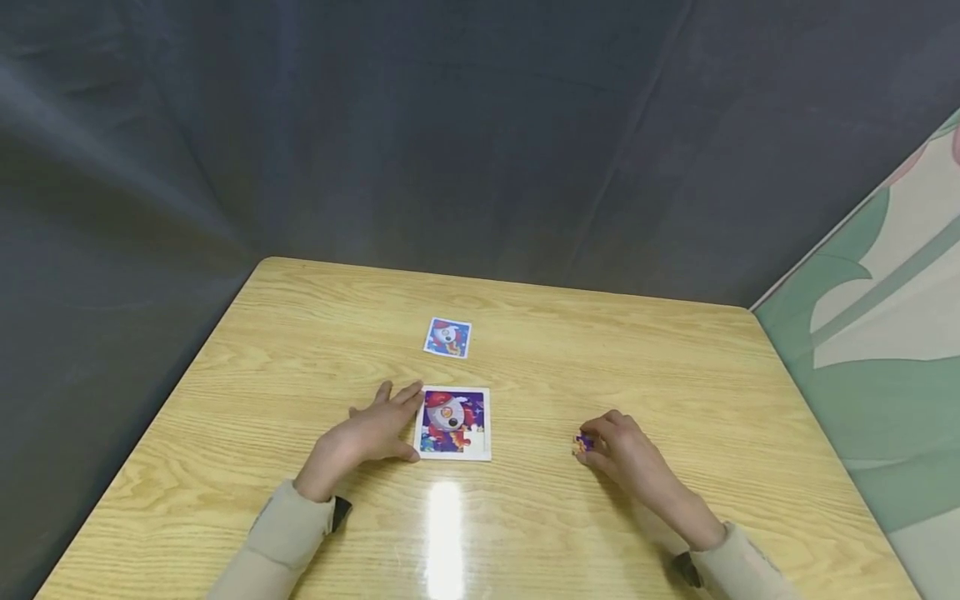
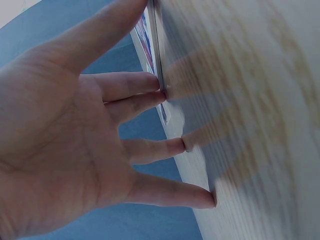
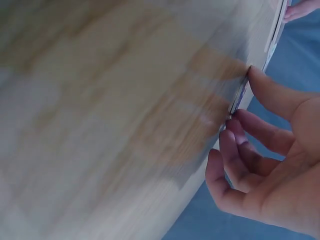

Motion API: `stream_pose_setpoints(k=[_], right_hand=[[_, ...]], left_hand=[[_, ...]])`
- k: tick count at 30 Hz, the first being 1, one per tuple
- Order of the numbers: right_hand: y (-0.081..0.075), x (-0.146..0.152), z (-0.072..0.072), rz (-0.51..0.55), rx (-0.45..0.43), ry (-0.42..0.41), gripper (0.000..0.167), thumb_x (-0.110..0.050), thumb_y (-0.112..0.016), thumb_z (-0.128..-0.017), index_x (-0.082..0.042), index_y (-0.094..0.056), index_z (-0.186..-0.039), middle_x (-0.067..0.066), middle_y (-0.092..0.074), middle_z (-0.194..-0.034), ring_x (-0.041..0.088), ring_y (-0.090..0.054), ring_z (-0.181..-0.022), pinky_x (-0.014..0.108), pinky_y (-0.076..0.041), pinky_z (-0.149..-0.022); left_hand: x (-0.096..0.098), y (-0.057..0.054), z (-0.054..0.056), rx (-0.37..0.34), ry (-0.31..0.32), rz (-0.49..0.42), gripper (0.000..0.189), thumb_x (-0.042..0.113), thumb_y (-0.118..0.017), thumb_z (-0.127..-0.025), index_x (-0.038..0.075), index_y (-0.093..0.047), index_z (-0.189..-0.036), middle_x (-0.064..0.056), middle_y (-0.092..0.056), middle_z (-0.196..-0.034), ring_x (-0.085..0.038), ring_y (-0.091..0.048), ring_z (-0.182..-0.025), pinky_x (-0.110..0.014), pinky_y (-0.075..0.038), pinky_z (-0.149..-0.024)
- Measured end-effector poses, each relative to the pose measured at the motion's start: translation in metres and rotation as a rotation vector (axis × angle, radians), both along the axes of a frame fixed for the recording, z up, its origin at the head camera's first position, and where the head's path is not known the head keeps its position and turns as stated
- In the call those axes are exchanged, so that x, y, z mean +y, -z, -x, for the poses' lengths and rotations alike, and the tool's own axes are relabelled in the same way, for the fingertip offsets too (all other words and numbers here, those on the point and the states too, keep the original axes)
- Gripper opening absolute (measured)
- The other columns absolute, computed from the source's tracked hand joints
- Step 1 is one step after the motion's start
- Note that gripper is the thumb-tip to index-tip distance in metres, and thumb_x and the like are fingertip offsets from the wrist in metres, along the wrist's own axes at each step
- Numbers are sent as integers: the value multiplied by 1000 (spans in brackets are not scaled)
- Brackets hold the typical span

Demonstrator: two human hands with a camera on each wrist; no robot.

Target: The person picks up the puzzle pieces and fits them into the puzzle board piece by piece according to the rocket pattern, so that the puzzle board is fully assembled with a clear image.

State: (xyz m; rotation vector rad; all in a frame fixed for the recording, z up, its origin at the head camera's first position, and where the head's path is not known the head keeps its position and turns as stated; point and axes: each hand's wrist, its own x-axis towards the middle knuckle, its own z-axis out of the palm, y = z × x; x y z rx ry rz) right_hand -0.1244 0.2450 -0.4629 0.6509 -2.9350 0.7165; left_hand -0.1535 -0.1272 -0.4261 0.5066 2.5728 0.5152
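Observation:
A square jigsaw puzzle (image 1: 450, 412) in a white frame lies on the table, showing a round pale character in red on purple. Its lower right corner is bare white, without pieces. My left hand (image 1: 371, 429) rests at the frame's left side, fingers spread, with thumb and fingertips at its edge. The left wrist view shows the fingertips (image 2: 175, 145) down on the wood. Off to the right, my right hand (image 1: 626, 454) pinches a small purple and orange puzzle piece (image 1: 582, 443) between thumb and fingers, low at the tabletop. The right wrist view has this piece (image 3: 241, 94) edge-on.
Behind the puzzle lies a small picture card (image 1: 447, 337) with a similar character on blue. The wooden table (image 1: 540, 342) meets a dark curtain (image 1: 465, 150) at the back and left. A green and white patterned panel (image 1: 885, 333) borders the right side.

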Motion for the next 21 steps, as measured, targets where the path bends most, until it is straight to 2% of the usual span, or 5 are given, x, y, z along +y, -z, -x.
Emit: stream_pose_setpoints(k=[7,11,16,19,21], right_hand=[[-2,1,2,69,-81,-11,33,-10,-78,-78,6,-65,-104,5,-61,-90,17,-57,-83,21,-54,-68],[-1,2,2,115,-134,-26,33,-12,-77,-80,5,-64,-105,3,-60,-92,18,-59,-85,23,-55,-72],[-1,-1,4,117,-160,-25,32,-17,-78,-80,0,-65,-104,0,-60,-93,15,-60,-85,22,-55,-71],[0,-6,4,79,-119,-50,29,-19,-79,-79,-4,-67,-100,-3,-61,-90,11,-61,-82,20,-54,-69],[2,-11,6,36,-27,-104,30,-21,-81,-77,-5,-68,-97,-4,-62,-87,9,-60,-78,20,-53,-66]], left_hand=[[0,0,0,9,0,3,87,28,-76,-82,1,-29,-150,-9,-15,-160,-51,-3,-141,-85,-14,-88],[1,0,-1,10,1,2,87,28,-76,-82,0,-29,-150,-9,-15,-160,-51,-3,-141,-86,-14,-88],[1,-1,-1,10,1,4,87,28,-76,-82,0,-30,-150,-9,-15,-160,-51,-4,-141,-86,-14,-87],[1,0,-1,11,3,7,87,28,-76,-82,1,-30,-150,-9,-15,-160,-51,-4,-141,-86,-15,-87],[1,0,0,11,3,7,87,29,-77,-81,1,-29,-150,-9,-15,-160,-51,-4,-141,-86,-15,-87]])
